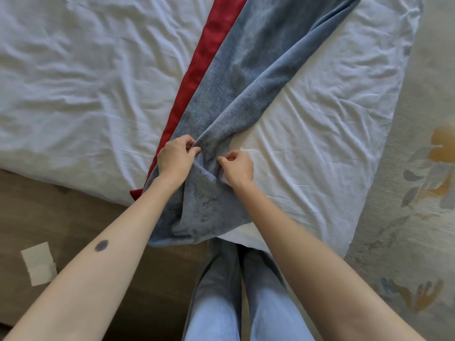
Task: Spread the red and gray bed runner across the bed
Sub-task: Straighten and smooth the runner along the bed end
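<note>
The bed runner (248, 77) is grey-blue with a red band along its left edge. It lies lengthwise as a bunched, folded strip across the white bed sheet (81, 84), running from the top of the view down to the bed's near edge, where its end hangs over. My left hand (176, 157) pinches a fold of the grey fabric near the red band. My right hand (237, 167) pinches the fabric's right-hand fold a short way apart. Both hands are close together at the runner's near end.
The sheet is wrinkled and its corner hangs over the near edge by my legs in light jeans (236, 296). A brown floor (73, 212) lies at the left with a white paper piece (39, 263). A pale patterned rug (418, 217) is at the right.
</note>
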### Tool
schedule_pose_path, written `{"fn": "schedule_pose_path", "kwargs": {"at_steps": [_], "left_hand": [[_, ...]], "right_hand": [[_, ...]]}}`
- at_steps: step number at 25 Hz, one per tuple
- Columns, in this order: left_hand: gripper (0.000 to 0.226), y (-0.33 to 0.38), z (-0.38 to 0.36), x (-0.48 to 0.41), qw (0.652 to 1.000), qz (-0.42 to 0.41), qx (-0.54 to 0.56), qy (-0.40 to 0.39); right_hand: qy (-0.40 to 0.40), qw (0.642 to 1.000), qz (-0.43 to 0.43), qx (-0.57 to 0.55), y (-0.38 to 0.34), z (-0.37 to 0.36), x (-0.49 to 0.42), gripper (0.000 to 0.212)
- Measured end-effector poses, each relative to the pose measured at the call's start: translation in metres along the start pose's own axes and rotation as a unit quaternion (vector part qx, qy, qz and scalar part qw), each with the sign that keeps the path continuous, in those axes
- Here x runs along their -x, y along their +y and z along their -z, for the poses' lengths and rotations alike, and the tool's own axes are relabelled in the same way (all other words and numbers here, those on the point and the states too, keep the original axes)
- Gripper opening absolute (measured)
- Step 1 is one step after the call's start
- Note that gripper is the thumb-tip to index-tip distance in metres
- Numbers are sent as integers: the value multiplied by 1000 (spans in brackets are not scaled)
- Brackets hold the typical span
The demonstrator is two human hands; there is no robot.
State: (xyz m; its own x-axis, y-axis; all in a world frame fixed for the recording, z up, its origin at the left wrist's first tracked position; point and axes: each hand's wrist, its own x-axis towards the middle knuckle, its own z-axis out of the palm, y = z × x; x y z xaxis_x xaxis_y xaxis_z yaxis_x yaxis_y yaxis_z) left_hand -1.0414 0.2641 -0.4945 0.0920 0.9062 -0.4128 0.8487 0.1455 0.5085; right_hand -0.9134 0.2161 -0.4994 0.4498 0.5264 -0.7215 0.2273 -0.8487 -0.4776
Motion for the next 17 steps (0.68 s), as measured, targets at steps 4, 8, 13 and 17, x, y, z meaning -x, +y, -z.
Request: {"fn": "schedule_pose_path", "kwargs": {"at_steps": [4,8,13,17], "left_hand": [[14,17,-6,20,1000,-20,-7,-12],[16,48,-29,49,995,-69,-53,-47],[17,90,-77,91,984,-110,-106,-91],[14,111,-112,111,979,-124,-140,-83]], "right_hand": [[25,999,14,-37,19,20,10,12],[46,997,15,-64,54,63,26,11],[63,996,-19,-60,118,119,43,13],[69,995,-46,-63,156,144,46,8]]}}
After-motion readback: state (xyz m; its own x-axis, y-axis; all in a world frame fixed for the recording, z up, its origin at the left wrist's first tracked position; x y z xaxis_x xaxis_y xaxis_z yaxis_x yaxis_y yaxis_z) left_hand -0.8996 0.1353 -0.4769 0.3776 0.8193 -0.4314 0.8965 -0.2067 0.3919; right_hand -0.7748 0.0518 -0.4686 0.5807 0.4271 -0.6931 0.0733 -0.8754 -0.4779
